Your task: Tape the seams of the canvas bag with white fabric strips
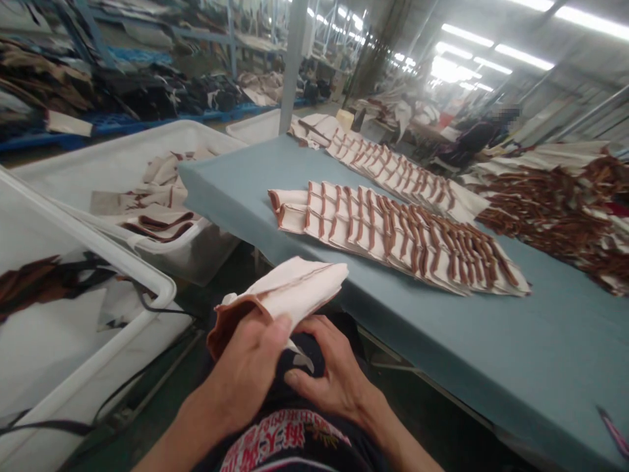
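Observation:
A folded, sewn cream cloth piece (299,282) with a brown inside is held in front of my body, off the near edge of the table. My left hand (250,360) grips its lower end, thumb on the cream face and fingers inside the brown opening. Close under the piece's lower right edge is my right hand (339,370), its thumb and curved fingers apart; whether the fingertips touch the cloth is hidden. On the blue-green table (491,341), similar pieces lie overlapped in a near row (393,229) and a far row (393,167).
White bins (162,282) stand at the left, one with cream and brown pieces (157,196). A large brown and cream pile (555,203) rises at the right. A person (466,141) is in the background. A grey post (293,65) stands behind the table.

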The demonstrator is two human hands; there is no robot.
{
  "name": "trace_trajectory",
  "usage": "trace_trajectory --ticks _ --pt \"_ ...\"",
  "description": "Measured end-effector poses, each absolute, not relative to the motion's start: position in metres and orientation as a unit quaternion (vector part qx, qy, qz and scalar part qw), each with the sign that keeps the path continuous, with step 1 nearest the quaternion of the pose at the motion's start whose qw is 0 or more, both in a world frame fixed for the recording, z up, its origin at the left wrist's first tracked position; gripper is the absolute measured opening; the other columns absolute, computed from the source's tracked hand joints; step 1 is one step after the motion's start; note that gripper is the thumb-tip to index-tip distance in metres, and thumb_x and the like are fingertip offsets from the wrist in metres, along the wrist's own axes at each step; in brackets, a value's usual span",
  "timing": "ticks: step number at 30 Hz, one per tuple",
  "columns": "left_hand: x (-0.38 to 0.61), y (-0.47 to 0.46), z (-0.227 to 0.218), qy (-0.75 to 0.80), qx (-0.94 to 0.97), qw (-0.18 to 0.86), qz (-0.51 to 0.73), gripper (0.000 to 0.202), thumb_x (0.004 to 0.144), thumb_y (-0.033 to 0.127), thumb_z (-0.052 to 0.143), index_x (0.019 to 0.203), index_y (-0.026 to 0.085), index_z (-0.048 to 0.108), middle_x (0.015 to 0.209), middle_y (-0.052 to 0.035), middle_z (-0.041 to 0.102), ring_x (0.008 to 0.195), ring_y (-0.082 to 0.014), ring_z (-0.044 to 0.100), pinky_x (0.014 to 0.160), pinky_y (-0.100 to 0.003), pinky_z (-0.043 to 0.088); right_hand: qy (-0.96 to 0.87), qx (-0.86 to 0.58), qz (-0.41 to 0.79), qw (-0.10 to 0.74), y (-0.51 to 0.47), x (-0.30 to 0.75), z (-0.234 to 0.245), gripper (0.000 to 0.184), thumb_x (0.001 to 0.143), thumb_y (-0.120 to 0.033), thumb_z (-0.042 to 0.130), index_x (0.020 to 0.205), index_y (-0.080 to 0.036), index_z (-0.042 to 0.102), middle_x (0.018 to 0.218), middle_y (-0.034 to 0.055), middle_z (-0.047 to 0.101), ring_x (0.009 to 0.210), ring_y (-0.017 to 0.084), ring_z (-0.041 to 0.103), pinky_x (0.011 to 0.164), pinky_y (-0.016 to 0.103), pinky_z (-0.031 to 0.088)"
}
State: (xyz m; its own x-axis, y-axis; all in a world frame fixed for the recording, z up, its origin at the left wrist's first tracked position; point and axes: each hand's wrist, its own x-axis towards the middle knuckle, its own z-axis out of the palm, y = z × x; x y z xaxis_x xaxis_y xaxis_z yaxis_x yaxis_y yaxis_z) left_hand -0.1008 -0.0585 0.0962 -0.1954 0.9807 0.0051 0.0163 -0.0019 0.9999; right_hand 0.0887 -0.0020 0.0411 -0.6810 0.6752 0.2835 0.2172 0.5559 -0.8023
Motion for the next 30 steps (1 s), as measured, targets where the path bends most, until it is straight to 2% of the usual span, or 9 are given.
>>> trace_trajectory --ticks 2,5,9,15,18,21,25,28,30 --pt "-0.113 -0.052 0.100 0.514 0.297 0.550 0.588 0.045 0.097 0.052 0.063 0.122 0.022 0.085 0.104 -0.0136 0.090 0.123 -0.0446 0.080 0.107 -0.058 0.067 -0.815 -0.292 0.400 0.300 -0.001 0.084 0.039 0.039 0.082 -0.032 0.086 0.117 -0.024 0.070 0.115 0.0065 0.081 0.107 0.027 0.075 0.099 0.042 0.058" --pt "-0.126 -0.044 0.108 0.484 0.189 0.618 0.590 0.050 0.097 0.050 0.058 0.126 0.018 0.084 0.101 -0.0152 0.089 0.109 -0.0445 0.084 0.094 -0.059 0.071 -0.782 -0.313 0.440 0.310 0.001 0.074 0.043 0.040 0.081 -0.033 0.089 0.115 -0.024 0.070 0.103 0.0030 0.081 0.096 0.024 0.076 0.092 0.038 0.058" --pt "-0.124 -0.038 0.125 0.445 0.057 0.673 0.589 0.049 0.101 0.041 0.053 0.131 0.016 0.083 0.105 -0.0163 0.090 0.101 -0.0416 0.086 0.093 -0.057 0.071 -0.729 -0.343 0.515 0.294 0.004 0.062 0.053 0.032 0.084 -0.037 0.087 0.107 -0.023 0.070 0.083 -0.0019 0.078 0.075 0.019 0.072 0.079 0.033 0.057" --pt "-0.104 -0.032 0.145 0.451 0.008 0.664 0.596 0.055 0.107 0.032 0.041 0.146 0.012 0.075 0.107 -0.0168 0.090 0.102 -0.0392 0.086 0.096 -0.057 0.070 -0.722 -0.405 0.437 0.353 0.000 0.043 0.062 0.032 0.081 -0.039 0.087 0.105 -0.022 0.074 0.098 0.0038 0.080 0.090 0.022 0.071 0.087 0.037 0.056" --pt "-0.104 -0.034 0.145 0.446 0.038 0.669 0.593 0.057 0.107 0.036 0.043 0.150 0.012 0.072 0.109 -0.0167 0.090 0.103 -0.0390 0.086 0.096 -0.055 0.070 -0.720 -0.389 0.468 0.334 -0.004 0.037 0.063 0.012 0.086 -0.032 0.075 0.089 -0.022 0.069 0.091 0.0024 0.075 0.086 0.021 0.068 0.084 0.035 0.053" --pt "-0.107 -0.036 0.143 0.434 0.066 0.685 0.581 0.059 0.106 0.041 0.047 0.151 0.010 0.071 0.112 -0.0185 0.089 0.105 -0.0400 0.085 0.097 -0.054 0.070 -0.678 -0.353 0.557 0.325 -0.004 0.037 0.062 0.007 0.087 -0.028 0.064 0.083 -0.023 0.063 0.081 -0.0001 0.069 0.078 0.018 0.063 0.074 0.031 0.049" --pt "-0.105 -0.035 0.144 0.454 0.067 0.693 0.557 0.058 0.109 0.037 0.044 0.150 0.005 0.071 0.113 -0.0211 0.089 0.104 -0.0397 0.086 0.097 -0.052 0.070 -0.585 -0.293 0.722 0.226 0.007 0.048 0.066 0.014 0.082 -0.031 0.070 0.091 -0.022 0.064 0.079 -0.0010 0.070 0.075 0.017 0.064 0.071 0.028 0.049" --pt "-0.101 -0.034 0.145 0.462 0.079 0.698 0.542 0.056 0.110 0.034 0.045 0.150 0.003 0.070 0.115 -0.0221 0.089 0.101 -0.0387 0.086 0.092 -0.049 0.071 -0.617 -0.248 0.738 0.117 0.020 0.060 0.074 0.022 0.079 -0.033 0.077 0.095 -0.020 0.069 0.088 0.0007 0.074 0.081 0.018 0.066 0.079 0.031 0.052" --pt "-0.098 -0.034 0.144 0.463 0.099 0.700 0.535 0.055 0.108 0.031 0.048 0.151 0.003 0.070 0.116 -0.0219 0.089 0.098 -0.0376 0.087 0.089 -0.048 0.072 -0.654 -0.239 0.712 0.084 0.025 0.063 0.076 0.028 0.083 -0.042 0.081 0.095 -0.019 0.071 0.093 0.0024 0.075 0.085 0.020 0.067 0.083 0.032 0.052"
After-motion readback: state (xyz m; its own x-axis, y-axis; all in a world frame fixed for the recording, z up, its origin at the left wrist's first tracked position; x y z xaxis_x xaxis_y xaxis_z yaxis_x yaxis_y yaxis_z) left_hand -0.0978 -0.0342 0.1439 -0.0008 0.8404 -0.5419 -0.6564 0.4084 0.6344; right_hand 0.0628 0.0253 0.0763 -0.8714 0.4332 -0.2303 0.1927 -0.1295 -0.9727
